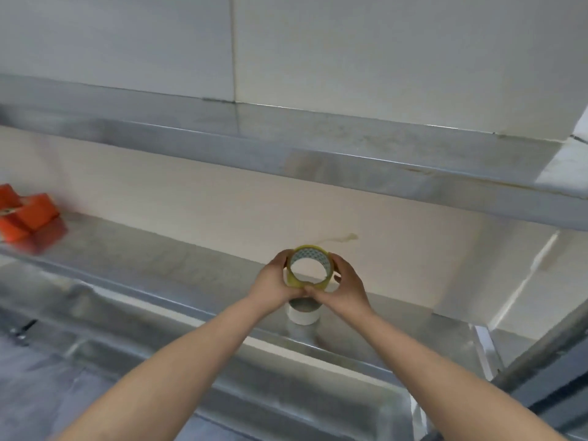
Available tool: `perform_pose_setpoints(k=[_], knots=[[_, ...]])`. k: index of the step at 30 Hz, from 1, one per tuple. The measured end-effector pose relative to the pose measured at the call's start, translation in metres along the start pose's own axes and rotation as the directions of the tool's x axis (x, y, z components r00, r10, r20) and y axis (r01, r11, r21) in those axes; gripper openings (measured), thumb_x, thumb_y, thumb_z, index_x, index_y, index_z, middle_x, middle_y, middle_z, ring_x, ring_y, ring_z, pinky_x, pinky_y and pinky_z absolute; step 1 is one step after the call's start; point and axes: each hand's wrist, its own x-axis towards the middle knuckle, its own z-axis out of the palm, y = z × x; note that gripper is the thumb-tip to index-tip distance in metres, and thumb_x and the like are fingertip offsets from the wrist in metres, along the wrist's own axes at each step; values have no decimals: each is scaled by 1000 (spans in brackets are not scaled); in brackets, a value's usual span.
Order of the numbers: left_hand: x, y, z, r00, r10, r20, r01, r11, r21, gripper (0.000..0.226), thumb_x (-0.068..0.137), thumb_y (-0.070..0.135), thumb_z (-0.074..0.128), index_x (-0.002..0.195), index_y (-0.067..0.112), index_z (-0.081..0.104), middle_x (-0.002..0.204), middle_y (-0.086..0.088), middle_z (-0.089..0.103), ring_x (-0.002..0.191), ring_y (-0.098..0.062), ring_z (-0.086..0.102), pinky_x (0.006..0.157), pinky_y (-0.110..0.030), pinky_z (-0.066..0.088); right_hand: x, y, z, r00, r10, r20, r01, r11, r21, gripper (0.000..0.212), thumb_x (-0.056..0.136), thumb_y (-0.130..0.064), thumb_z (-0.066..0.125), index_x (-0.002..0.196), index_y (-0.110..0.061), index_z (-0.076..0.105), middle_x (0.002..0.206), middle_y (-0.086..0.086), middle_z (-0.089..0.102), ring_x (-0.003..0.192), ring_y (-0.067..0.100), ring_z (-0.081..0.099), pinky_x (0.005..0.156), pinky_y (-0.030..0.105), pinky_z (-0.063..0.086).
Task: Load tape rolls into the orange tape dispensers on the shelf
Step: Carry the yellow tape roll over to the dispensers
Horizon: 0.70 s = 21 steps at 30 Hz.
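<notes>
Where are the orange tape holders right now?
In the head view, the orange tape dispensers sit at the far left of the metal shelf, well away from the yellow tape roll held at centre.

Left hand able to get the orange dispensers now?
Probably not yet: the left hand grips the yellow tape roll with the right hand; the orange dispensers sit far off to its left.

Before you runs a shiny grey sheet-metal shelf [191, 275]; far to your left on it sit blocky orange plastic tape dispensers [25, 218], and well apart, near its front edge, stands a white tape roll [304, 315].
</notes>
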Motion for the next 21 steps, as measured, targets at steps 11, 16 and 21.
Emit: perform_pose_setpoints(k=[11,16,21], knots=[[-53,-84,-143,977,-123,-173,120,992,-26,82,56,24,87,127,16,46,106,10,55,103,-9,53,70,1,35,4,-89,145,959,-195,207,180,980,89,65,52,-42,80,109,-38,47,106,-16,57,102,7,56,88,21,42],[-69,-131,-211,972,-146,-184,148,989,-3,85,55,31,85,129,20,45,108,13,54,106,-7,52,87,-18,38,2,-130,214,951,-212,226,193,976,105,68,53,-34,83,114,-30,53,112,-11,62,106,7,57,95,26,45],[-74,-169,-275,976,-136,-168,143,989,26,83,55,30,84,127,21,45,107,13,55,102,-5,51,85,-19,38,-1,-170,275,961,-180,209,162,982,101,77,53,-35,84,122,-22,52,120,-4,61,111,11,57,99,33,46]])
